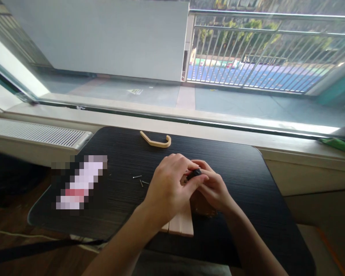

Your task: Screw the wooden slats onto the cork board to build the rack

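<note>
My left hand (pixel 169 188) and my right hand (pixel 214 188) meet over the middle of a black table (pixel 247 180). Both are closed around a small black object (pixel 194 173) pinched between their fingertips. Under the hands lies a light wooden piece (pixel 181 224) made of flat slats, its near end showing below my left wrist. A brown rounded part (pixel 202 207) sits beneath my right hand, mostly hidden. Three small metal nails (pixel 140 180) lie on the table just left of my left hand.
A curved wooden hook-shaped piece (pixel 156 142) lies at the table's far edge. A blurred-out flat object (pixel 80 182) rests on the left side. A white radiator (pixel 37 134) and a window sill run behind the table. Something green (pixel 339 145) sits on the sill at right.
</note>
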The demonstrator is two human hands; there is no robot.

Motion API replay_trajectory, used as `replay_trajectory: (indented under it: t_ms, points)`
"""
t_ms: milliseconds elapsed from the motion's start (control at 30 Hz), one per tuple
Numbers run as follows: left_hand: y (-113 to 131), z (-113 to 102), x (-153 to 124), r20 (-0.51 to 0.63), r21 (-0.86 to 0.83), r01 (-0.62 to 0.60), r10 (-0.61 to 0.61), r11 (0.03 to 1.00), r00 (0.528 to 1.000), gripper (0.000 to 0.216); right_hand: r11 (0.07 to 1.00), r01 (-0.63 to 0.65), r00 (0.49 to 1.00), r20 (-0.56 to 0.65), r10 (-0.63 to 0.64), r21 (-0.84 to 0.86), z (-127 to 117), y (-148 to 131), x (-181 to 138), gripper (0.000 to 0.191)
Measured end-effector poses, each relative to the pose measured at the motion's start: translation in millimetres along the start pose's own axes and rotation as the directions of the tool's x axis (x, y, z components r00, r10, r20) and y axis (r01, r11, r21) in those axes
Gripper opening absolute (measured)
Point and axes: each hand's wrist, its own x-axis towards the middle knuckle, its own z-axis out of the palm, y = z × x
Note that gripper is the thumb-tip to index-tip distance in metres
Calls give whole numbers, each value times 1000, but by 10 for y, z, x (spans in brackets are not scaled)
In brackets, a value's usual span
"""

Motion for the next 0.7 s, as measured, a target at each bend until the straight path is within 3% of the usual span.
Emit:
replay_trajectory:
  t_ms: [300,533,700]
  points:
    - [-39,5,19,14,-31,-48,49,998,999,5,982,-51,994,-90,69,182,-6,22,-24,20]
    - [-76,-32,37,17,-84,-4,6,996,1000,6,983,-31,991,-122,53,178,-6,15,-8,17]
    - [-86,-33,42,29,-116,2,1,993,1000,7,997,4,994,-105,4,76,23,40,-17,21]
